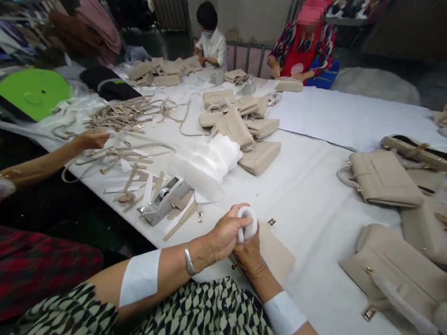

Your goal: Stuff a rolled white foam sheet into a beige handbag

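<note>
My left hand [227, 235] and my right hand [249, 254] meet at the table's near edge, both closed around a small white foam-wrapped piece [250, 220]. It seems to be part of a flat beige handbag [276, 254] lying under my hands. A small gold clasp [271, 222] lies just beyond my fingers. White bands wrap both my forearms, and a silver bangle sits on my left wrist.
A tape dispenser [165, 199] and white foam sheets [208, 163] lie to the left. Beige handbags sit at centre [251, 133] and right [384, 177]. A neighbour's hand [91, 139] reaches into loose straps [126, 116]. Two people work at the far end.
</note>
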A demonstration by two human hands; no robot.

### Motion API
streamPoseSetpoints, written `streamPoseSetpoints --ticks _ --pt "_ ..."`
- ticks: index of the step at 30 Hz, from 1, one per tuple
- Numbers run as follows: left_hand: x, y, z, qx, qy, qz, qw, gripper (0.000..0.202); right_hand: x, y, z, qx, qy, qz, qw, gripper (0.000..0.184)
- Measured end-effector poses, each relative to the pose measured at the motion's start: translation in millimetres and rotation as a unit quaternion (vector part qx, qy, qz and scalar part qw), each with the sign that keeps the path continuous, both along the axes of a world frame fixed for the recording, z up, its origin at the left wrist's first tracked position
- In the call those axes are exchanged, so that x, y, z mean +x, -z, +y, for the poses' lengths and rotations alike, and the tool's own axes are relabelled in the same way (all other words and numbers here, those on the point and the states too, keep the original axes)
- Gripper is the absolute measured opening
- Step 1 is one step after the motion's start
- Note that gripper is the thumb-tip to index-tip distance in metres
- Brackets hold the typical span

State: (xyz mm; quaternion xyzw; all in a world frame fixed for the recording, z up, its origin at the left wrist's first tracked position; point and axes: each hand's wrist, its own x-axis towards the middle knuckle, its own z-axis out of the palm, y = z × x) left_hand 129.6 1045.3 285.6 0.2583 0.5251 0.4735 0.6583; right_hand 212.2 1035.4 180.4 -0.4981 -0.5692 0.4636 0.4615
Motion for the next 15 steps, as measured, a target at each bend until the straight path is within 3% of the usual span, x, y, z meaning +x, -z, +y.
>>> streamPoseSetpoints --ticks 3,6,8,10,12,15 --pt "-17.2 -9.9 4.3 0.021 0.058 -0.004 0.998 0.044 6.0 -4.1 4.6 0.002 0.008 -0.027 1.0 0.066" --pt "-50.1 -14.2 14.8 0.078 0.153 0.095 0.981 0.052 14.0 -9.9 10.4 -0.052 -0.018 0.025 0.998 0.054" --pt "-69.3 -8.8 17.7 0.108 0.164 0.201 0.96 0.057 17.0 -12.1 12.6 -0.088 -0.035 0.078 0.992 0.048" --pt "-78.5 2.1 15.1 0.109 0.176 0.25 0.946 0.057 16.6 -12.6 12.9 -0.136 -0.062 0.138 0.979 0.045" --pt "-76.6 14.5 8.2 0.109 0.205 0.198 0.952 0.062 14.0 -12.3 12.5 -0.183 -0.064 0.2 0.96 0.045" --pt "-61.9 29.1 -3.1 0.106 0.219 0.057 0.968 0.066 10.2 -12.5 13.3 -0.214 -0.015 0.269 0.939 0.047"
